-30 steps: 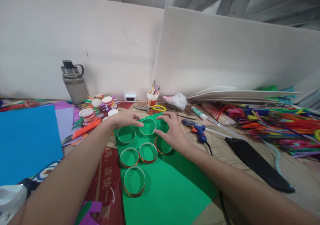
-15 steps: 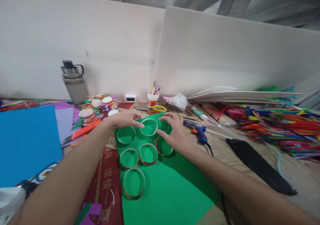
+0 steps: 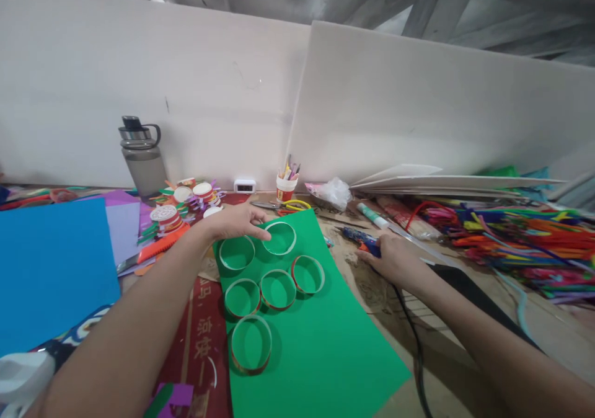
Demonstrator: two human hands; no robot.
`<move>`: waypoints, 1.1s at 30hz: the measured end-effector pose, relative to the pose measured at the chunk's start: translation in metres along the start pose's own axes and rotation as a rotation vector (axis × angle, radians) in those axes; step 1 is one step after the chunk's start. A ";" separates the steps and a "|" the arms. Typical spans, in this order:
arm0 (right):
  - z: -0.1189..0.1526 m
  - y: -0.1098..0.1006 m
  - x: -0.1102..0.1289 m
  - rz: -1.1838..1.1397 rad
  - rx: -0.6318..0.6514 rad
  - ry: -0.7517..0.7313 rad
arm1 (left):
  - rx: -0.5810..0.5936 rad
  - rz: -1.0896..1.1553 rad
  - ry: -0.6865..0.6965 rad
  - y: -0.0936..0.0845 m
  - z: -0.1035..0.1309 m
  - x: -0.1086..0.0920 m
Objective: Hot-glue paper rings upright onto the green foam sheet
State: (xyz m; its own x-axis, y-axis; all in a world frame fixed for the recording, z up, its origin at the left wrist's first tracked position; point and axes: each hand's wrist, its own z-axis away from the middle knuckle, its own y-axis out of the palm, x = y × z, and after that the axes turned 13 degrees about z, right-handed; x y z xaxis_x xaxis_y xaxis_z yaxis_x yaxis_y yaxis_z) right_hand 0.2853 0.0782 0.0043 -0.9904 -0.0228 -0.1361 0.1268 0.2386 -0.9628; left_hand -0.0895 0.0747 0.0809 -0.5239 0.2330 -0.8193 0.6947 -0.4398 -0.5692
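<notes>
1. The left hand (image 3: 238, 221) is resting at the far end of the green sheet (image 3: 320, 337), thumb and fingertips standing apart, the thumb overlapping the left rim of the farthest ring (image 3: 294, 244).
2. That ring is lying on the sheet, five more rings (image 3: 251, 370) sitting beside and nearer.
3. The right hand (image 3: 394, 258) is clasping the blue glue gun (image 3: 361, 239), right of the sheet.
4. A black cord (image 3: 415, 336) is trailing toward the person.
5. Beyond the sheet, a cup (image 3: 286, 190) is standing behind yellow-handled scissors (image 3: 298, 204).
</notes>
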 end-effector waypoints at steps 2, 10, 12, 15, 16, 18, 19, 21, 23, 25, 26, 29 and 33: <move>-0.002 0.008 0.001 0.003 0.055 0.009 | -0.007 -0.012 -0.010 0.000 0.000 0.000; -0.001 0.006 -0.009 -0.538 0.213 0.262 | 0.031 -0.003 -0.028 0.000 -0.001 -0.002; 0.000 0.003 -0.011 -0.677 0.199 0.291 | 0.014 -0.020 -0.026 0.001 -0.001 -0.002; 0.001 -0.003 -0.009 -0.934 0.194 0.368 | -0.016 -0.064 -0.028 0.000 -0.001 0.000; 0.001 -0.006 -0.008 -1.023 0.197 0.398 | -0.020 -0.080 -0.027 0.000 -0.002 0.000; 0.001 -0.012 -0.004 -1.215 0.222 0.447 | -0.022 -0.098 -0.024 -0.001 -0.002 0.002; 0.000 -0.016 -0.001 -1.305 0.248 0.459 | -0.018 -0.099 -0.021 -0.001 -0.003 0.003; 0.001 -0.024 0.004 -1.454 0.303 0.455 | -0.010 -0.096 -0.020 -0.001 -0.003 0.004; 0.003 -0.034 0.010 -1.545 0.308 0.418 | -0.006 -0.105 -0.021 -0.001 -0.004 0.003; 0.008 -0.045 0.018 -1.594 0.271 0.339 | -0.005 -0.113 -0.028 0.000 -0.003 0.002; 0.010 -0.051 0.021 -1.589 0.268 0.280 | -0.004 -0.113 -0.032 0.000 -0.003 0.002; 0.019 -0.069 0.033 -1.485 0.292 0.058 | 0.000 -0.094 -0.039 0.000 -0.003 0.001; 0.026 -0.084 0.047 -1.366 0.337 -0.134 | 0.009 -0.084 -0.037 -0.001 -0.002 0.003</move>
State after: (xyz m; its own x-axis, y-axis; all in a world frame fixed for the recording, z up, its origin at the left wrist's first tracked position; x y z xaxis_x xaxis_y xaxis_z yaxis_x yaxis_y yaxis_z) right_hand 0.2290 0.0321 0.0726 -0.3318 -0.1388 0.9331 -0.8887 -0.2859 -0.3586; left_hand -0.0906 0.0778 0.0793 -0.5983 0.2373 -0.7653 0.6427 -0.4282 -0.6353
